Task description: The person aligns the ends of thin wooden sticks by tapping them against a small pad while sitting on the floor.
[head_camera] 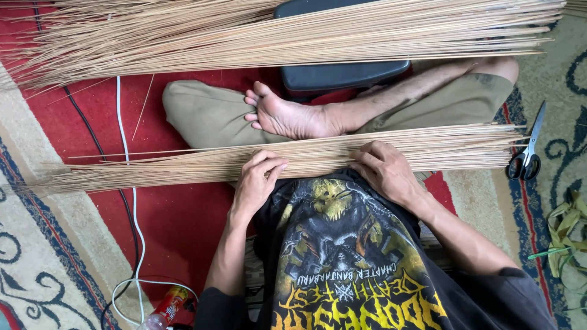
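A long bundle of thin tan sticks [183, 164] lies across my lap, from left to right over my crossed legs. My left hand [257, 180] rests on the bundle near its middle, fingers curled onto the sticks. My right hand [385, 171] lies on the same bundle a little to the right, fingers spread over the sticks. My bare foot [293, 116] sits just beyond the bundle. A second, larger heap of the same sticks [244, 33] stretches across the top of the view.
Black-handled scissors [529, 156] lie on the patterned carpet [36, 256] at right. A dark cushioned seat [342, 76] sits under the upper heap. White and black cables [131, 201] run down the left. A bottle with a red label [165, 308] lies at bottom left; green strips [565, 229] at right.
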